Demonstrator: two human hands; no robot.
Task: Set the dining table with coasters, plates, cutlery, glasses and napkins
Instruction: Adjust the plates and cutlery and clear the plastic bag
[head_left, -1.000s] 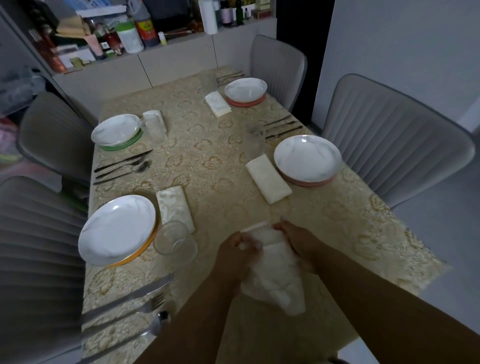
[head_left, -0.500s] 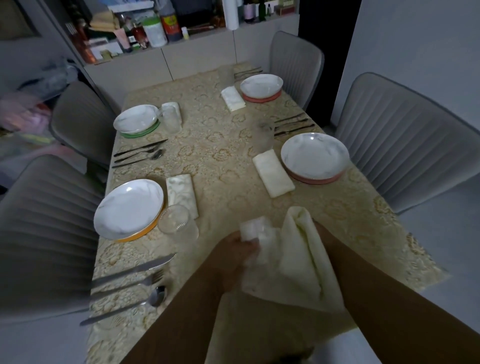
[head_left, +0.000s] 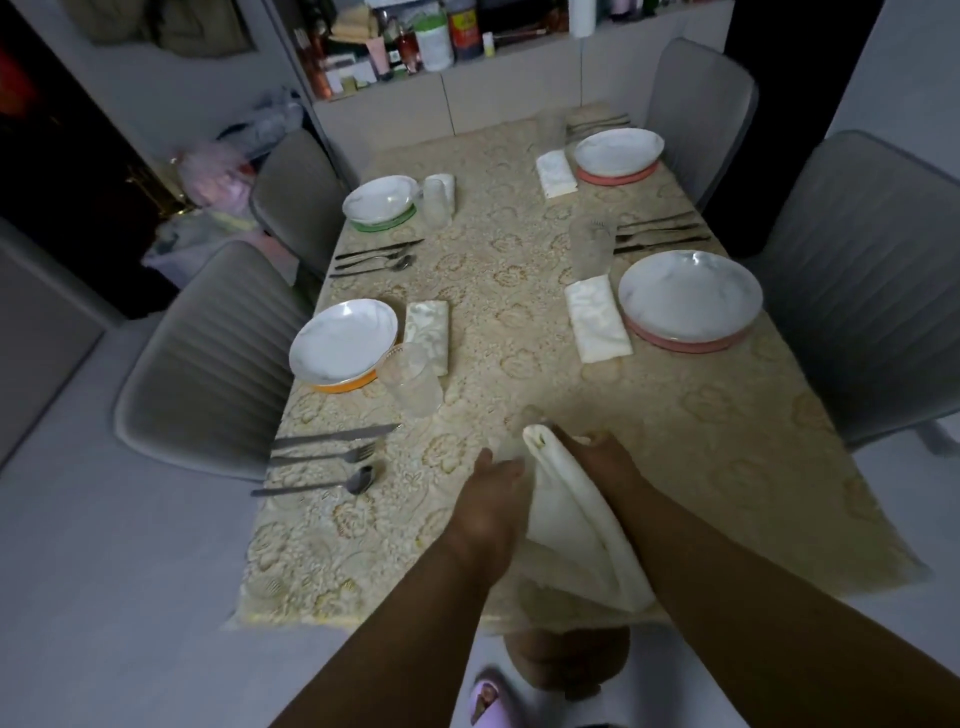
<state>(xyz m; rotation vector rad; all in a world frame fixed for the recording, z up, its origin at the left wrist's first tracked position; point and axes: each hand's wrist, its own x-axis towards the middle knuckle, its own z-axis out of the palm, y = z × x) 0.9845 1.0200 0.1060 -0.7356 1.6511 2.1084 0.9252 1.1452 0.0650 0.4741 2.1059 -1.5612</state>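
napkin: cream cloth, partly folded, held over the near edge of the counter, roughly midway along it. Top fold is raised; lower end drapes toward the person.
handling: judged light, soft and limp, with no stiffness of its own. It will sag wherever it is not supported. Not fragile. The weave looks grippy enough, so slip is unlikely.
where to hold: best taken at the folded edge or at corners, both layers pinched together, so the fold is not lost when it is laid down.
left hand: placed against the left side of the napkin, thumb pointing up. Fingers are hidden behind the cloth, so whether the cloth is gripped cannot be told.
right hand: at the upper fold, fingers curled round the cloth; napkin is held there.
arms: both forearms reach forward from the bottom of the view and converge on the napkin, wrists low over the counter.
place settings: four are laid along the left and right edges, each with plate, folded napkin, glass and cutlery.
next move (judgement): fold to be finished, napkin then laid flat; a spot is not evident.
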